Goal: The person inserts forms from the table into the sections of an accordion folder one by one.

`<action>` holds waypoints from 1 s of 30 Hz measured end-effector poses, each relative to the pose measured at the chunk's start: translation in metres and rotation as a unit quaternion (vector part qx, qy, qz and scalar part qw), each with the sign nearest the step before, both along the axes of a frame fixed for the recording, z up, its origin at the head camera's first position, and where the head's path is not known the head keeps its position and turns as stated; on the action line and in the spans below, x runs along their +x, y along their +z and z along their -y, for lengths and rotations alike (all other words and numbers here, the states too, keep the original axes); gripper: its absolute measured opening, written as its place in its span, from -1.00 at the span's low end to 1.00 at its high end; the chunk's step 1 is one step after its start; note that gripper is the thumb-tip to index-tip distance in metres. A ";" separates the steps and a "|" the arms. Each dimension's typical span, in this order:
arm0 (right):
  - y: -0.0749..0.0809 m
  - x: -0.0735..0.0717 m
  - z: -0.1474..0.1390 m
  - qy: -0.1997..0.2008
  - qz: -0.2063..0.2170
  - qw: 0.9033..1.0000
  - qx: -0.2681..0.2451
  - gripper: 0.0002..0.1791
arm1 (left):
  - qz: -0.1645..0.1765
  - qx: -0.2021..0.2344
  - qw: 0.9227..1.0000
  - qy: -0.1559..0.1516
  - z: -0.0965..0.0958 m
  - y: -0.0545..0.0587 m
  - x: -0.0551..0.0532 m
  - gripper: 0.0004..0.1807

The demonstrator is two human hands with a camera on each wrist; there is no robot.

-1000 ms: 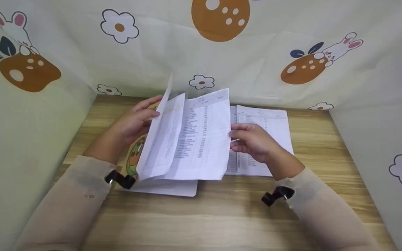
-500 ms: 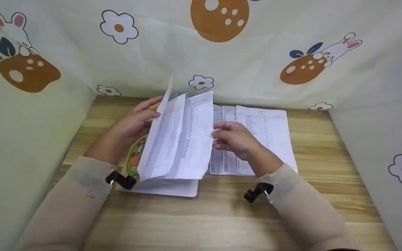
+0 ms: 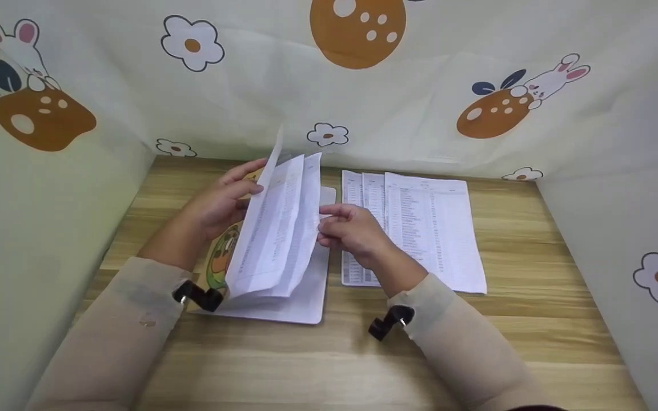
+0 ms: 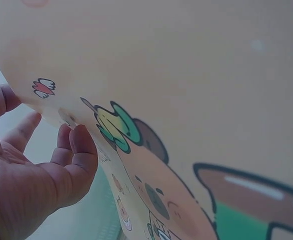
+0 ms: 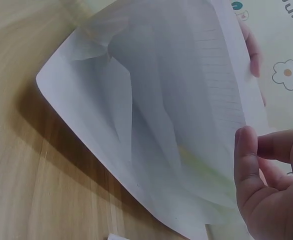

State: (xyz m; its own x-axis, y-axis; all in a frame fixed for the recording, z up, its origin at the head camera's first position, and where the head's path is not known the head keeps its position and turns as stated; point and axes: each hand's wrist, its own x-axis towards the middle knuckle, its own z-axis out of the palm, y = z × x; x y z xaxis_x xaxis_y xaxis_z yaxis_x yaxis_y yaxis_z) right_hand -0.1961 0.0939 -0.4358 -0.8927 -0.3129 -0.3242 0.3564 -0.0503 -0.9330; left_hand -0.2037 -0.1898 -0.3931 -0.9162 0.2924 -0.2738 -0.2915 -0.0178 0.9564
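My left hand (image 3: 220, 200) has the raised side of the folder (image 3: 306, 305) pinched near its top, thumb on the inside, with the cartoon print (image 4: 154, 192) facing out. The folder's other side lies flat on the desk (image 3: 534, 319), loose pages fanned upright above it. My right hand (image 3: 357, 233) is pinching the outer edge of a sheet (image 3: 308, 200). Just right of the folder there's three printed papers (image 3: 432, 222), overlapping, flat on the desk.
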 end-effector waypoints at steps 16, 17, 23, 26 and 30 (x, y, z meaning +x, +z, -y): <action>-0.005 0.002 0.019 0.000 -0.031 0.998 0.062 -0.58 | -0.003 0.018 1.000 0.007 -0.002 -0.003 0.002 -0.29; -0.004 0.002 0.019 0.000 -0.031 0.998 0.061 -0.58 | -0.003 0.018 1.000 0.007 -0.001 -0.003 0.002 -0.29; -0.003 0.003 0.009 -0.002 -0.038 0.998 0.043 -0.54 | -0.002 0.013 1.000 0.006 0.000 -0.001 0.002 -0.29; -0.002 0.002 0.000 -0.004 -0.043 0.998 0.045 -0.55 | -0.004 0.013 1.000 0.009 0.000 -0.001 0.002 -0.29; 0.000 0.001 -0.021 -0.013 -0.051 0.997 0.056 -0.57 | -0.008 0.019 1.000 0.012 0.000 -0.002 0.003 -0.28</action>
